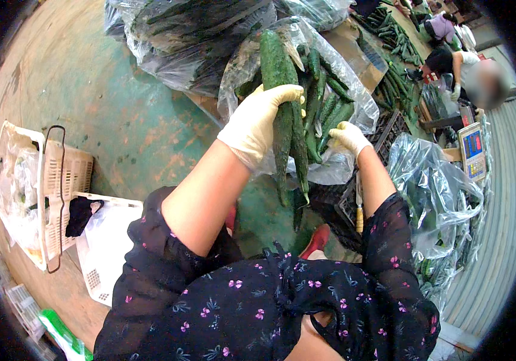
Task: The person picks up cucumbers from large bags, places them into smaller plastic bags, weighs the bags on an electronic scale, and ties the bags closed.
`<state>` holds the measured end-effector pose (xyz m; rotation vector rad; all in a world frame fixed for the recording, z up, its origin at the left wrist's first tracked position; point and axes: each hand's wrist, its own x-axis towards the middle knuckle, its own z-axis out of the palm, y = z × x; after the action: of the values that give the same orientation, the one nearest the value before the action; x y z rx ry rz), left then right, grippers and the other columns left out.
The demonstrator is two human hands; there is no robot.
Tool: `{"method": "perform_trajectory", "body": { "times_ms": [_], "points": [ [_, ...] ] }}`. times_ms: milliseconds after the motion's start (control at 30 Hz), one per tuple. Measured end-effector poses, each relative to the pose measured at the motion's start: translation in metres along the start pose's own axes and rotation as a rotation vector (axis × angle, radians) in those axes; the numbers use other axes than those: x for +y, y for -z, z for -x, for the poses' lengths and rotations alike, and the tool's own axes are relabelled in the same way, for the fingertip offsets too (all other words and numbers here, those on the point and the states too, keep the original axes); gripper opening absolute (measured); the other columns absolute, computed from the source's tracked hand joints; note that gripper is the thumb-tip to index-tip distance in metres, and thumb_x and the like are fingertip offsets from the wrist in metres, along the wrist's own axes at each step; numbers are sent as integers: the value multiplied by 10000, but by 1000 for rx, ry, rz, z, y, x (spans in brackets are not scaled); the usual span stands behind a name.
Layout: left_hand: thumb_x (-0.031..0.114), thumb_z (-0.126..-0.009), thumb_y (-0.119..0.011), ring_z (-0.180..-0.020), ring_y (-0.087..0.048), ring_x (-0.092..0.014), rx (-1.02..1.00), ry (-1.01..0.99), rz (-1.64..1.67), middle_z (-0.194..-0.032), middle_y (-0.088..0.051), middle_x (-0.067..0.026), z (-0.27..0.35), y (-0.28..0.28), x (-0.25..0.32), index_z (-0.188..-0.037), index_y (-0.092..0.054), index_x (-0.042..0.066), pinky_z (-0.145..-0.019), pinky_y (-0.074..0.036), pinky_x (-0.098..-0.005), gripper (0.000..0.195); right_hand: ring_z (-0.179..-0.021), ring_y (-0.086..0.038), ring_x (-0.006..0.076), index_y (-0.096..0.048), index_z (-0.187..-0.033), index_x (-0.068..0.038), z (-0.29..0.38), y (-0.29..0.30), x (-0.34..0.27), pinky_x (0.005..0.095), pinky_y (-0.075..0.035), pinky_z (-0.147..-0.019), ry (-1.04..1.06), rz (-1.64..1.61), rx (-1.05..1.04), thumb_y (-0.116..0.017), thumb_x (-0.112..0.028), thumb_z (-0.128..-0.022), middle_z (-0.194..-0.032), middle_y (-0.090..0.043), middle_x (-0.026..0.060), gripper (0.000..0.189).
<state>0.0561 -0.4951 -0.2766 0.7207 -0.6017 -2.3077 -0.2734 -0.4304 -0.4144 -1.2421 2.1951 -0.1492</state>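
Note:
Both my hands wear pale yellow gloves. My left hand (258, 122) is closed round several long green cucumbers (278, 58), which hang over a clear plastic bag (366, 101). The fingers of my right hand (350, 136) are bent at the near right rim of that bag and pinch its plastic. More cucumbers (334, 113) lie inside the bag, beside my right fingertips. The bag sits on a black plastic crate (343, 203). A knife with a wooden handle (359, 219) rests at the crate, below my right wrist.
Filled plastic bags (195, 40) lie ahead, and bagged cucumbers (434, 203) stand at right by a digital scale (472, 151). White plastic crates (66, 171) are on the left. A co-worker (465, 67) crouches at the upper right near cucumber piles (393, 36); another person (443, 27) is behind.

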Motion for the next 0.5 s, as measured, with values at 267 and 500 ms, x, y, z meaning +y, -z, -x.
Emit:
{"method": "perform_trajectory", "body": {
  "times_ms": [267, 500],
  "points": [
    [181, -825, -600, -811, -624, -228, -13, 52, 12, -947, -657, -109, 3, -9, -6, -988, -607, 0, -748, -501, -352, 244, -934, -610, 287, -619, -1027, -46, -81, 54, 22, 351, -447, -845, 51, -78, 442, -549, -229, -779, -989, -642, 168, 315],
    [188, -825, -594, -873, -618, -241, -4, 70, -30, -1004, -645, -125, 2, -9, -9, -1046, -591, -28, -790, -491, -356, 309, -992, -582, 350, -602, -1039, -23, -101, 51, 5, 375, -441, -870, -99, 251, 314, -600, -318, -757, -1015, -618, 220, 408]
  ]
}}
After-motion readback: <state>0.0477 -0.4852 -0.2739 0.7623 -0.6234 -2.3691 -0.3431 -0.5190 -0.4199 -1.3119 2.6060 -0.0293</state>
